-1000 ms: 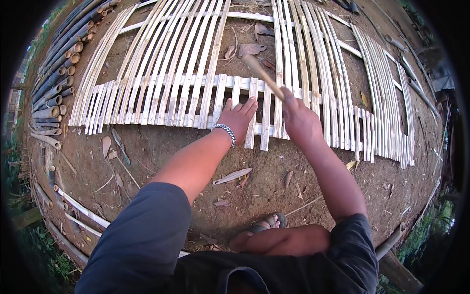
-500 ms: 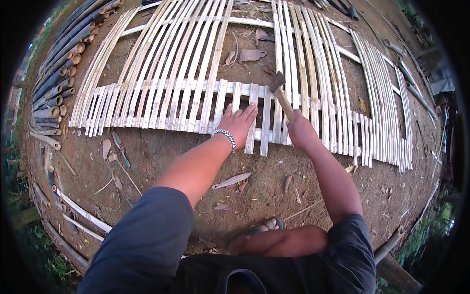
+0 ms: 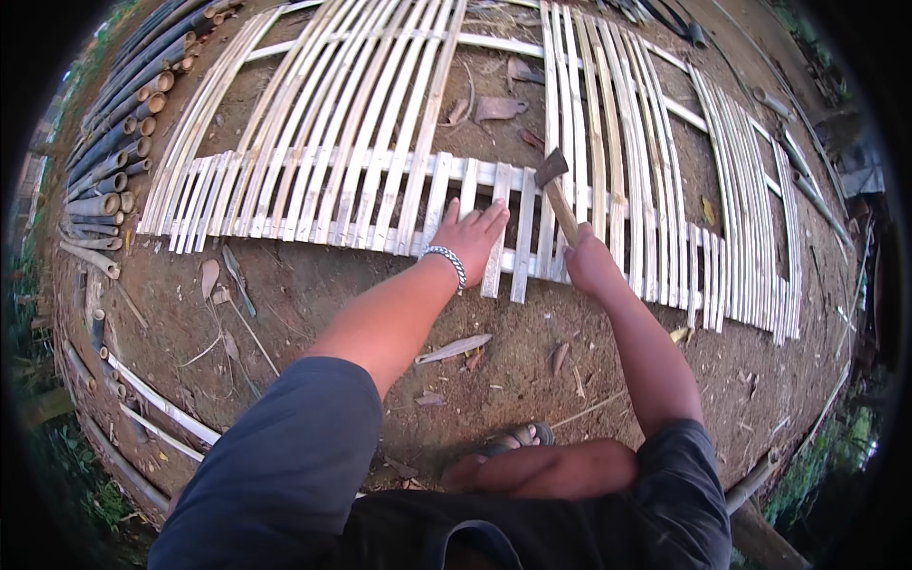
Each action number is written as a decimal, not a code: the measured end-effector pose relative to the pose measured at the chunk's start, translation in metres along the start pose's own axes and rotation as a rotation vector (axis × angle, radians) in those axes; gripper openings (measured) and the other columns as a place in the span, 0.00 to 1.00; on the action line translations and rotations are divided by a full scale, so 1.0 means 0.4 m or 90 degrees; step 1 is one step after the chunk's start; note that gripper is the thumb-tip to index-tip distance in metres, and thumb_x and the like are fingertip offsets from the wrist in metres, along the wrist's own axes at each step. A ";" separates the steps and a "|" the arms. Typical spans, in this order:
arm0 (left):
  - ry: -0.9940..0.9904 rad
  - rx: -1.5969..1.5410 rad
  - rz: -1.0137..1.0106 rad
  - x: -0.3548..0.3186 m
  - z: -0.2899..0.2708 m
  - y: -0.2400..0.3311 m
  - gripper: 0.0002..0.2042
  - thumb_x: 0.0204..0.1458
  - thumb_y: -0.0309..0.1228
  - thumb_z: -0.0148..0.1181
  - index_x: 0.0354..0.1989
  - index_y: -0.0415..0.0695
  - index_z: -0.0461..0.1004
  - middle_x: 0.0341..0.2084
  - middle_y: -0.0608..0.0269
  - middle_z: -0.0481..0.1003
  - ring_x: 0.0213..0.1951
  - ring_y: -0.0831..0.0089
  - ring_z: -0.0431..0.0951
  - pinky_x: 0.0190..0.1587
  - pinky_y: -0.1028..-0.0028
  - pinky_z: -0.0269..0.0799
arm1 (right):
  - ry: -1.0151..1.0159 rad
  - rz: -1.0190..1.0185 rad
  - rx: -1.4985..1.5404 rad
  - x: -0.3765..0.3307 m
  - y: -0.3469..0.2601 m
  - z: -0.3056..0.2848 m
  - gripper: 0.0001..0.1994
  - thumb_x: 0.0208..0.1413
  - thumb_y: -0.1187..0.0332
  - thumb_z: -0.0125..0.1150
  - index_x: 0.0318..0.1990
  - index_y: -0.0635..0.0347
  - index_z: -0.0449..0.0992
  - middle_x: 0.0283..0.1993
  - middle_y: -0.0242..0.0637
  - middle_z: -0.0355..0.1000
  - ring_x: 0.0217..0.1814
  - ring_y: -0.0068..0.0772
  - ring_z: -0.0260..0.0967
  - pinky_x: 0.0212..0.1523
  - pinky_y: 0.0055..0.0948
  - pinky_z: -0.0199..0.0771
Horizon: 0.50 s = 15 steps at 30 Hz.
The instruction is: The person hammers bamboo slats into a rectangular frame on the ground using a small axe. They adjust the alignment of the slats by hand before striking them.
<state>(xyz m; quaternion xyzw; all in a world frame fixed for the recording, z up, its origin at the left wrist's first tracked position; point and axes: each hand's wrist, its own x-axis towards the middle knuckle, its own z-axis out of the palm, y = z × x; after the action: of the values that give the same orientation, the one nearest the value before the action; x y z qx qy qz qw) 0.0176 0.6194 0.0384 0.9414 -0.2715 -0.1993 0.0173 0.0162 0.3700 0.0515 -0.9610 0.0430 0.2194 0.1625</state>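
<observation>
My left hand (image 3: 469, 241), with a chain bracelet at the wrist, lies flat with fingers stretched over short pale slats of a bamboo slat panel (image 3: 347, 161). Its fingertips touch a short slat (image 3: 492, 278) whose near end sticks out past the lower cross strip. Just right of that, another short slat (image 3: 521, 256) sticks out in the same way. My right hand (image 3: 595, 265) is closed round the wooden handle of a small hatchet (image 3: 562, 211). The hatchet's dark metal head is held over the panel, near the far end of the second short slat.
Dark bamboo poles (image 3: 122, 142) are stacked at the far left. Dry leaves, such as a long pale one (image 3: 454, 349), lie on the bare soil. Split strips (image 3: 166, 401) lie at the lower left. My sandalled foot (image 3: 518, 437) is near my body.
The view has shifted slightly, so the panel sits a little further right and higher. My left hand still lies on the slats, and the hatchet is still held over the panel.
</observation>
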 end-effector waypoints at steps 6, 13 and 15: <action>-0.075 -0.080 0.007 -0.009 -0.037 -0.032 0.49 0.50 0.36 0.64 0.78 0.42 0.42 0.80 0.56 0.38 0.79 0.62 0.44 0.78 0.50 0.37 | 0.061 -0.044 0.109 -0.023 -0.085 -0.037 0.22 0.65 0.67 0.53 0.62 0.70 0.61 0.43 0.67 0.76 0.49 0.68 0.76 0.51 0.55 0.76; 0.017 -0.085 -0.129 -0.053 0.005 -0.087 0.44 0.63 0.56 0.49 0.77 0.37 0.45 0.78 0.51 0.46 0.79 0.62 0.43 0.78 0.53 0.36 | 0.198 -0.254 0.118 -0.031 -0.226 -0.070 0.23 0.68 0.67 0.49 0.68 0.61 0.58 0.49 0.61 0.77 0.45 0.65 0.77 0.49 0.55 0.77; 0.005 -0.054 -0.129 -0.043 0.009 -0.085 0.42 0.64 0.54 0.49 0.77 0.37 0.46 0.78 0.51 0.47 0.79 0.62 0.44 0.78 0.52 0.37 | 0.125 -0.195 0.069 -0.008 -0.240 -0.045 0.20 0.69 0.67 0.49 0.66 0.59 0.61 0.48 0.59 0.77 0.45 0.63 0.78 0.48 0.55 0.78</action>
<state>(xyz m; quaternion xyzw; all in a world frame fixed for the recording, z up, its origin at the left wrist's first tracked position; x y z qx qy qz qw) 0.0202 0.6576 0.0364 0.9632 -0.1665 -0.2076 0.0381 0.0354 0.4546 0.0964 -0.9631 -0.0759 0.0944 0.2405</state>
